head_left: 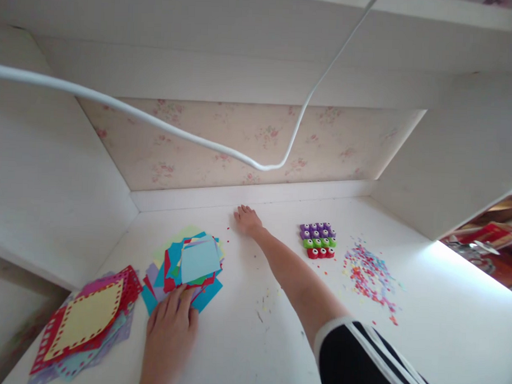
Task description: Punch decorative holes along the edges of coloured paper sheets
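Note:
My left hand [172,318] rests at the near edge of a loose pile of coloured paper sheets [200,260], fingers stretched out and touching the lowest sheets. A pale blue sheet lies on top, with red, blue, purple and green ones fanned beneath. Across the white table, my right hand [247,219] lies palm down near the back edge, its fingers out and slightly apart. A few tiny red paper bits [228,228] lie beside it. I see nothing held in it, though its palm is hidden.
At left lies a stack of sheets with punched borders [87,315]. Purple, green and red craft punches [318,239] stand in rows on the right, beside scattered paper confetti [370,274]. A white cable [191,136] hangs across the view under a shelf.

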A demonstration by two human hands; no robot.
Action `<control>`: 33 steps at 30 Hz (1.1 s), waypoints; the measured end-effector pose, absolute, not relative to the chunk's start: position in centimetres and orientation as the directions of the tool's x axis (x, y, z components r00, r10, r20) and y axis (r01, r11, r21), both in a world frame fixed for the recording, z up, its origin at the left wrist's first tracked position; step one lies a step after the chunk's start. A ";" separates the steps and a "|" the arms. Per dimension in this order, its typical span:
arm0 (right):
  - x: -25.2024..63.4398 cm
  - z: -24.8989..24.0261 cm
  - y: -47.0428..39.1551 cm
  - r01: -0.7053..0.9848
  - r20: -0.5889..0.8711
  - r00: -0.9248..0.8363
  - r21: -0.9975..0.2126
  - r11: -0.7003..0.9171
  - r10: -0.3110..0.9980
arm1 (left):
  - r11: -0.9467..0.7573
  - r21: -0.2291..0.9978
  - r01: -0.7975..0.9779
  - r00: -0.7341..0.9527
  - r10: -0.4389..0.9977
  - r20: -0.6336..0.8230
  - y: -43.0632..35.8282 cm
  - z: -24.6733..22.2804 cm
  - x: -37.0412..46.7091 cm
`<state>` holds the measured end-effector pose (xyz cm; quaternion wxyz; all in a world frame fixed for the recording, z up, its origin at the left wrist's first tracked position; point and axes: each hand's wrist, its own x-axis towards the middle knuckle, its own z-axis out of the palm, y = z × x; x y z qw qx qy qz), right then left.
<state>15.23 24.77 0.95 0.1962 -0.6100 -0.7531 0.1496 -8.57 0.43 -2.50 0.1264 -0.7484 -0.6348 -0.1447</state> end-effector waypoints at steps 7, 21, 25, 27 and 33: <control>11.6 0.3 22.5 0.819 0.107 -0.386 -0.416 0.394 0.916 | -0.183 -0.032 0.983 0.183 0.915 0.360 0.2 -2.0 -8.4; 28.6 0.8 1.5 0.721 0.178 -0.499 -0.457 0.520 0.848 | -0.193 0.042 0.980 0.168 0.929 0.330 -0.1 -1.9 -8.4; 35.6 0.7 -1.4 0.829 0.156 -0.407 -0.350 0.436 0.900 | -0.185 0.041 0.982 0.162 0.930 0.331 -0.2 -1.6 -8.0; 36.3 1.2 -2.0 0.864 0.220 -0.297 -0.352 0.360 0.929 | -0.189 0.042 0.981 0.163 0.926 0.340 -0.2 -1.4 -7.9; 24.6 3.0 -3.1 0.415 0.085 -0.050 -0.905 0.098 0.995 | -0.186 0.043 0.982 0.160 0.924 0.347 -0.2 -1.3 -7.7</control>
